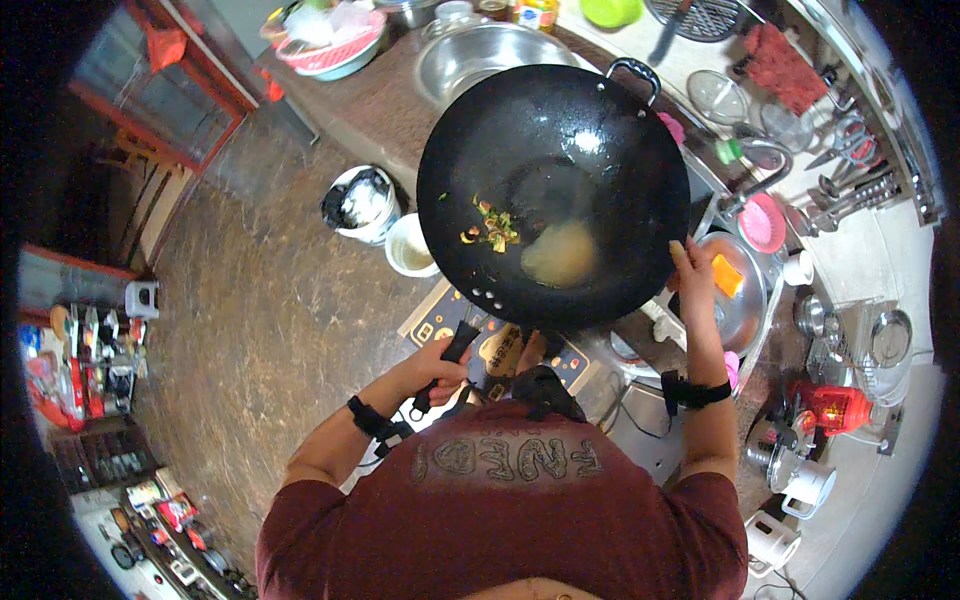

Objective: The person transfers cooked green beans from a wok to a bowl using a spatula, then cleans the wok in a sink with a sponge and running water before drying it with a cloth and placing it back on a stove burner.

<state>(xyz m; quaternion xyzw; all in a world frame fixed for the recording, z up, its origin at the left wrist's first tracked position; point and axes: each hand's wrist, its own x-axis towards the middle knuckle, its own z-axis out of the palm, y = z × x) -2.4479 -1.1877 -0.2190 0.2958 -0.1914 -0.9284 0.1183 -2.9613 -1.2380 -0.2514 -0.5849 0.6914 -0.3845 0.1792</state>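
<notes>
A large black wok (570, 180) is held up in front of me. My left hand (439, 371) grips its long black handle (457, 341). On the wok's right rim, my right hand (690, 270) holds on with the thumb over the edge. Inside lie bits of cooked greens (495, 227) and a pool of cloudy liquid (561, 253). A small loop handle (637, 73) stands out at the wok's far rim. The fingers of my right hand beneath the rim are hidden.
Below the wok's left side are a lined bin (367, 201) and a white bucket (409, 246). A steel basin (487, 56) lies beyond the wok. Right of my right hand, a sink (727, 319) holds an orange sponge (726, 276), near a curved faucet (776, 161).
</notes>
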